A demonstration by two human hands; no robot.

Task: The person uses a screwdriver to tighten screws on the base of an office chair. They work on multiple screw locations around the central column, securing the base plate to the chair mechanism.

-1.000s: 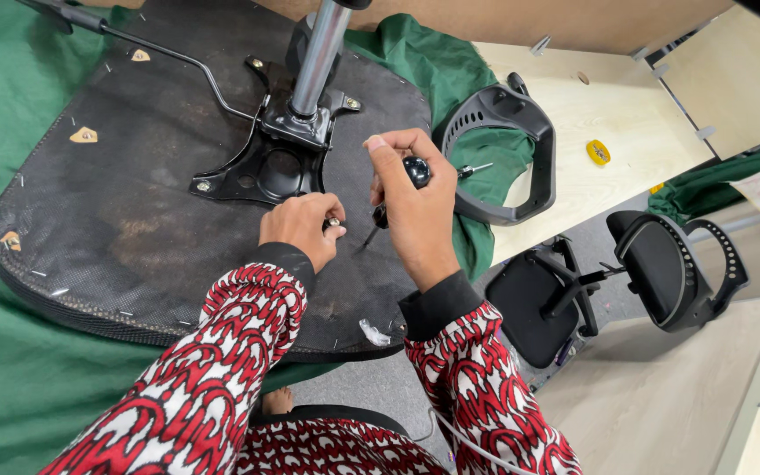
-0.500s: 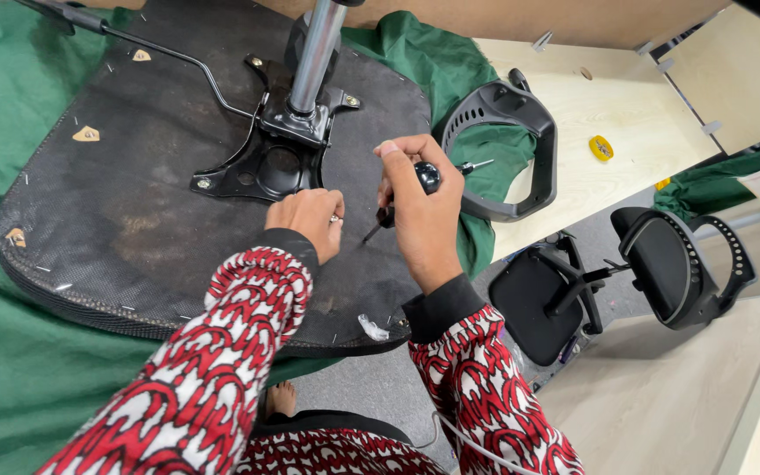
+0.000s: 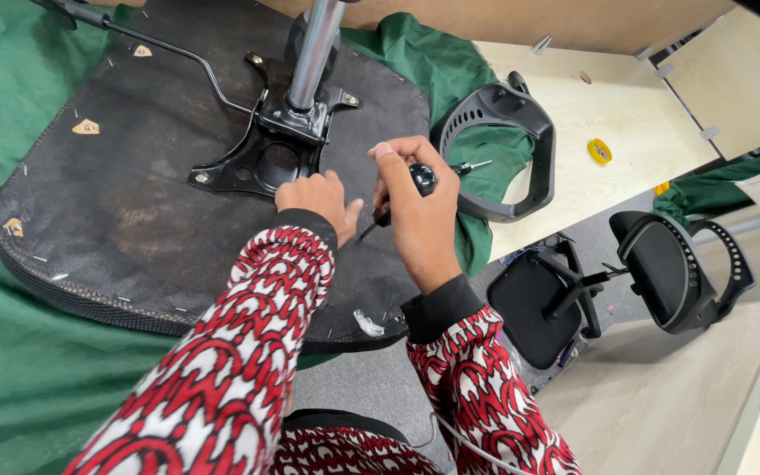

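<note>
A screwdriver [image 3: 421, 180] is gripped in the closed right hand [image 3: 417, 215], its black handle showing above the thumb and its dark shaft slanting down toward the seat [image 3: 125, 220]. The tip is hidden between the two hands. The left hand [image 3: 317, 200] is curled and laid knuckles-up on the upturned seat, just beside the bracket [image 3: 261, 149]; whether anything is pinched under it cannot be told. The seat is spread on green cloth [image 3: 10, 352]. A chrome post [image 3: 314, 48] is cut off at the top edge. An armrest [image 3: 507, 145] is seen near the right hand.
</note>
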